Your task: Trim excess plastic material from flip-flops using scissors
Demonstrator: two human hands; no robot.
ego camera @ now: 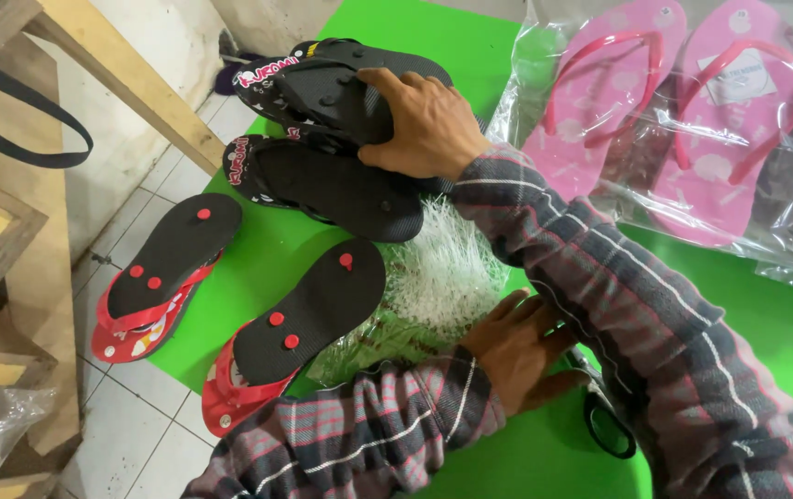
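Arms cross (both in plaid sleeves): the right hand [426,125] lies palm-down, fingers spread, at upper centre; the left hand [516,351] presses flat, lower centre.

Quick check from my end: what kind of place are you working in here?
Probably a small footwear packing or stockroom corner. Pink flip-flops lie sealed in clear bags, loose black pairs and red-strapped ones sit on a green mat on a tiled floor, beside wooden shelving.

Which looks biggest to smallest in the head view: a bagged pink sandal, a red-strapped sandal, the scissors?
1. Bagged pink sandal, though nearness may skew it against the next.
2. Red-strapped sandal, close in size.
3. Scissors, partly hidden by the left hand.
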